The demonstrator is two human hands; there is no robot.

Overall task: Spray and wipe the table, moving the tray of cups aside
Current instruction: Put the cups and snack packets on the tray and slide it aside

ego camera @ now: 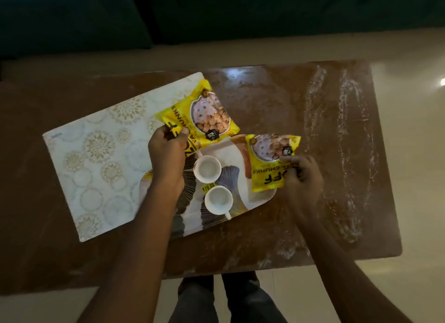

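While both hands are busy, it's packets they've got, not the tray. The left hand (168, 154) pinches the bottom edge of 1 yellow snack packet (199, 113) between thumb and curled fingers. The right hand (302, 178) grips the lower corner of a 2nd yellow packet (269, 159) the same way. Both packets are over the far side of the tray (261, 202), and I can't tell if they're lifted fully clear of it. My guess is they're being cleared off so the tray can be shifted without stuff sliding around.

The tray sits near the middle of the table (277, 238), with its left part overlapping a pale patterned placemat (96, 159). It has 2 white cups upright on it, the far cup (207, 168) and the near cup (218, 200), with a yellow price sticker (208, 187) between them.

The brown tabletop is glossy, and its right side has whitish smeary streaks (349, 142). They could be residue or spray, hard to say which. I'd say the bit under the tray hasn't been wiped yet. No spray bottle or cloth in shot.

Beyond the table there's a cream floor (414, 142) and something dark like a sofa (216, 14) on the far side. The person's legs (231, 301) are at the near edge. Lighting is pretty dim.
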